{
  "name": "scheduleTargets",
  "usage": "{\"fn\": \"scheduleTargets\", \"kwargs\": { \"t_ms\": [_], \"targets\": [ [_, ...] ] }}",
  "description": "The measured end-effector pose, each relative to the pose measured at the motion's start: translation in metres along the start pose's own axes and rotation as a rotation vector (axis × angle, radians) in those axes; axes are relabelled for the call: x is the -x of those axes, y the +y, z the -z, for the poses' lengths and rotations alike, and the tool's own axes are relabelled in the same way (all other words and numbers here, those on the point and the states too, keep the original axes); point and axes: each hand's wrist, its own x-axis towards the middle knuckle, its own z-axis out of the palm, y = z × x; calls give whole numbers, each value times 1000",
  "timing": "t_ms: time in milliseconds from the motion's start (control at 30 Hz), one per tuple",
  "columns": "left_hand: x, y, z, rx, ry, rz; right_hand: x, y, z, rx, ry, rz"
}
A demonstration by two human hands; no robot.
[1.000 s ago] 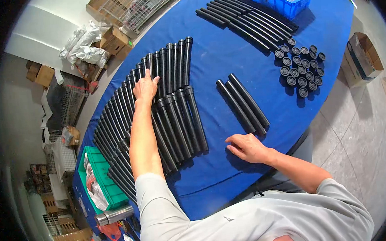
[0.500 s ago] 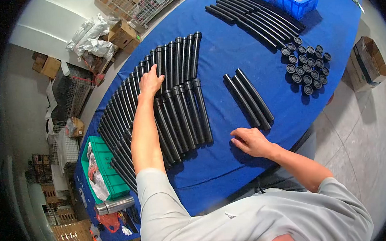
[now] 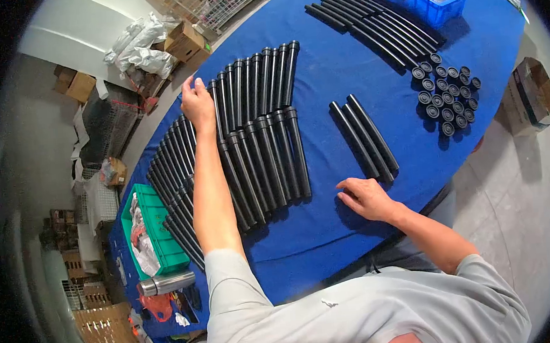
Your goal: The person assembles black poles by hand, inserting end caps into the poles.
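Observation:
My left hand [image 3: 198,105] reaches over the upper row of capped black tubes [image 3: 239,91], at their capped ends. Thumb and forefinger are apart, and nothing shows between them; the other fingers are partly hidden. A lower row of capped black tubes [image 3: 267,165] lies nearer my body, and my left forearm covers part of both rows. My right hand [image 3: 367,199] rests low over the blue cloth [image 3: 317,232], loosely bent with thumb and fingers apart, holding nothing. Just beyond it lie three uncapped black tubes [image 3: 365,139].
Several loose round black caps [image 3: 446,99] sit at the right, below a bundle of thinner-looking black tubes [image 3: 376,24]. A blue crate [image 3: 445,10] stands at the back. At the left are a green crate [image 3: 175,255] and a metal cylinder [image 3: 167,283].
My left hand has moved left along the capped ends of the upper row. The right hand stays near the three tubes. The whole view has shifted slightly.

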Motion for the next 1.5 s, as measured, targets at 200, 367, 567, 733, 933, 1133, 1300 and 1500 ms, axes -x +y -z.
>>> {"fn": "scheduleTargets", "kwargs": {
  "t_ms": [200, 367, 567, 733, 933, 1133, 1300, 1500],
  "targets": [
    [121, 123, 41, 257, -139, 106, 1, -3, 3, -5, -24, -23],
    [133, 83, 17, -208, -233, -166, 3, -7, -1, 24, -19, 4],
    [49, 32, -11, -521, -521, 17, 3, -4, -1, 23, -32, -27],
    [31, 23, -36, -687, -724, -39, 0, -4, 2, 9, -16, -18],
    [25, 28, -38, -671, -764, -97, -2, -8, 6, -6, -55, -61],
    [21, 13, -43, -633, -760, -218, -3, -5, 5, 7, -48, -26],
    [31, 16, -36, -624, -760, -230, -3, -8, 4, -1, -40, -41],
    [38, -7, -39, -596, -670, -327, -3, -6, 5, 8, -49, -43]
  ]
}}
